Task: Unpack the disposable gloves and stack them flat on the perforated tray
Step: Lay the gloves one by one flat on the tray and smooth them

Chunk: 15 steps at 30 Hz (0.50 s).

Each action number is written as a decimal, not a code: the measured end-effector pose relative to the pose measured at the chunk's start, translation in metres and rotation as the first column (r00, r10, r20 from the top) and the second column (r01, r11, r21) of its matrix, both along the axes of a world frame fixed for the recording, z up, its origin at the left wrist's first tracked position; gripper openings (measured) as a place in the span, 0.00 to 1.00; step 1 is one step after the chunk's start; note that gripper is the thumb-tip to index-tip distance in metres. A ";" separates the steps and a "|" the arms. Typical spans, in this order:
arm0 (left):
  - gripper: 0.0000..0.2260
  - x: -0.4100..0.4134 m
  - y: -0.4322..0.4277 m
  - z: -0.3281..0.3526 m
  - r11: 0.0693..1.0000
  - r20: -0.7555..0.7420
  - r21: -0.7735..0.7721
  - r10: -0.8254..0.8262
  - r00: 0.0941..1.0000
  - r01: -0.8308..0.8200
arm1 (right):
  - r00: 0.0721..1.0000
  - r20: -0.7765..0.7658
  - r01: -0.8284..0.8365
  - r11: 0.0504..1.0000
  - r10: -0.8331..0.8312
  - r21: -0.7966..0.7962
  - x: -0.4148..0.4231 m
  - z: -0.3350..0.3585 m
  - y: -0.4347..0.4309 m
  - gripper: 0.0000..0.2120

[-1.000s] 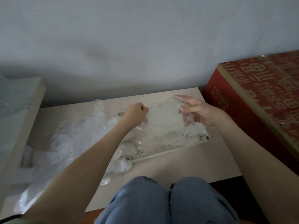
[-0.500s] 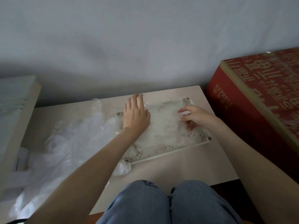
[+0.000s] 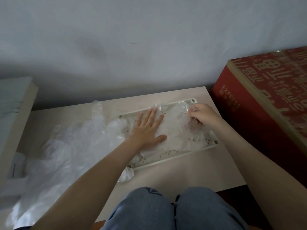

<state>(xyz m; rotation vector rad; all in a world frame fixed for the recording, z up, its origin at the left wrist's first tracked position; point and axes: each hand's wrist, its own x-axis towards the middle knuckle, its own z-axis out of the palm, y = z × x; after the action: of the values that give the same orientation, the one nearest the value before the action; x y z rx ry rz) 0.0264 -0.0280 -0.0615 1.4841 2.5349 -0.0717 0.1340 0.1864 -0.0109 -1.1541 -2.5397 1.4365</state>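
- Table point(image 3: 182, 176): pale, smooth laminate, carrying everything.
- Loose gloves point(image 3: 69, 146): crinkled clear film, heaped left of the tray.
- Perforated tray point(image 3: 174, 161): cream rectangular plastic, holed; stacked gloves point(image 3: 176, 130) lay flat on it.
- Left hand point(image 3: 147, 128): flat, fingers spread, pressing the stack.
- Right hand point(image 3: 203, 116): fingers curled, pinching the stack's far-right edge (best drawn gently outward against the left hand's anchor, to avoid wrinkles).

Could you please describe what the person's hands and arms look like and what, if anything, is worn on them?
Both the left hand and the right hand are bare: no gloves, rings or watch show. The left forearm and right forearm are uncovered up to the frame's edge, no sleeve in view. Blue jeans cover the knees.
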 end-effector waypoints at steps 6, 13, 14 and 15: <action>0.37 0.003 0.001 0.001 1.000 -0.008 0.011 0.020 1.000 -0.020 | 0.995 -0.016 -0.082 0.881 0.101 0.466 -0.008 0.001 -0.007 0.16; 0.40 0.008 -0.001 -0.001 0.995 -0.013 0.052 0.091 0.996 -0.090 | 0.779 0.150 -0.614 0.789 0.609 -0.018 0.002 0.028 -0.068 0.04; 0.39 0.008 -0.001 -0.002 0.994 -0.012 0.050 0.095 0.995 -0.094 | 0.722 0.234 -0.661 0.749 0.652 -0.047 0.003 0.028 -0.070 0.05; 0.39 0.008 -0.001 -0.001 0.995 -0.013 0.040 0.093 0.996 -0.092 | 0.680 0.309 -0.689 0.724 0.665 -0.040 0.003 0.027 -0.070 0.06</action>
<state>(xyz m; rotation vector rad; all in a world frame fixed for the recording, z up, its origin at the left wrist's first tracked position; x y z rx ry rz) 0.0347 -0.0292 -0.0629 1.3821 2.6273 -0.0189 0.1375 0.1160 0.0157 -0.4135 -3.4491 1.2776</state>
